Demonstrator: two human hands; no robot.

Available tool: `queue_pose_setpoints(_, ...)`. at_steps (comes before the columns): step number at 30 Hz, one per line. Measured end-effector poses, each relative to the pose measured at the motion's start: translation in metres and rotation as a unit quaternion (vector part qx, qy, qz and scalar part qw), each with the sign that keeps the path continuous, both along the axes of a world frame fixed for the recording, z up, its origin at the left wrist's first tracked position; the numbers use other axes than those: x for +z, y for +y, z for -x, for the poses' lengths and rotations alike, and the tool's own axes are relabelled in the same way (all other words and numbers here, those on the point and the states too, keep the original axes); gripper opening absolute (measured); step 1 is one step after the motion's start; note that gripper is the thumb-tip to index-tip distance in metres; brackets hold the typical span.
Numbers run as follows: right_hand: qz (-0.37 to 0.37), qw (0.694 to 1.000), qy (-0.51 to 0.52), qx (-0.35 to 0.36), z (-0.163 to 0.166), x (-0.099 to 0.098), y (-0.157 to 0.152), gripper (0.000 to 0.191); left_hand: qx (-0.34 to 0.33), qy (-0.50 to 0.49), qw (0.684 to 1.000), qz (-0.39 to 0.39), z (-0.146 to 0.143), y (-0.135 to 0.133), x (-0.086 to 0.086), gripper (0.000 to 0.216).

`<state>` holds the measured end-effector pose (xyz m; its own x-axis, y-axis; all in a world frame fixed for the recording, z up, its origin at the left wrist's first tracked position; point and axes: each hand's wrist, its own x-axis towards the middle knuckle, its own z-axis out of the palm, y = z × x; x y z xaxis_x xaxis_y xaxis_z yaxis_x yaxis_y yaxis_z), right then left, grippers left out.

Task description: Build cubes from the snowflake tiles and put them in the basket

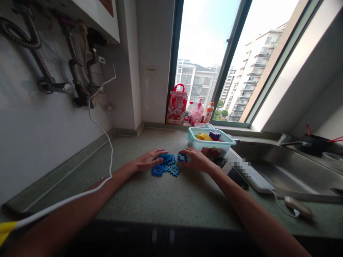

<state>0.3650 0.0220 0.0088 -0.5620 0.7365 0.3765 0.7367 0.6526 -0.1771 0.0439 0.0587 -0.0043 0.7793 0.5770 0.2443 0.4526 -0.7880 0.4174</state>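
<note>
A loose pile of blue interlocking plastic pieces (167,159) lies on the grey-green countertop (150,200). My left hand (150,159) rests at the pile's left side with its fingers stretched over the pieces. To the right of the pile, my right hand (196,159) grips a single square blue interlocking piece (182,157) between thumb and fingers. Just behind that hand stands a light-blue plastic tub (197,142), with yellow pieces (203,136) and a stack of purple pieces (214,135) inside.
A white power strip (255,178) and a dark flat device (235,175) lie beside the steel sink (284,171). A white cable (103,130) hangs across the left side, over my left forearm. Bottles (197,113) and a red bag (177,107) stand on the windowsill.
</note>
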Motion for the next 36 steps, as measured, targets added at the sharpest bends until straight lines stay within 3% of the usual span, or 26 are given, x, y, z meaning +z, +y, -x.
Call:
queue_pose_setpoints(6,0.005,0.996,0.016,0.088,0.026,0.004,-0.026,0.036,0.052,0.026,0.998,-0.029,0.027,0.017,0.02,0.046)
queue_pose_setpoints(14,0.016,0.999,0.006,0.031,0.039,0.0,-0.034,0.014,0.033,0.087,0.996,0.015,0.035,0.022,0.021,0.055)
queue_pose_setpoints(21,0.066,0.997,-0.038,-0.004,0.032,0.003,-0.033,0.043,0.088,0.061,0.992,0.061,0.04,0.028,0.015,0.045)
queue_pose_setpoints(24,0.082,0.996,-0.03,0.013,0.033,0.0,-0.032,0.036,0.126,0.033,0.99,0.059,0.043,0.032,0.012,0.034)
queue_pose_setpoints(27,0.085,0.996,-0.023,0.015,0.032,-0.003,-0.03,0.031,0.156,0.009,0.988,0.004,0.044,0.036,0.008,0.026)
queue_pose_setpoints(30,0.087,0.996,-0.021,-0.003,0.029,-0.003,-0.029,0.031,0.119,0.018,0.992,-0.04,0.047,0.039,0.003,0.016)
queue_pose_setpoints(36,0.081,0.997,-0.007,-0.012,0.025,-0.002,-0.029,0.032,0.062,0.053,0.996,-0.022,0.049,0.03,0.012,0.035)
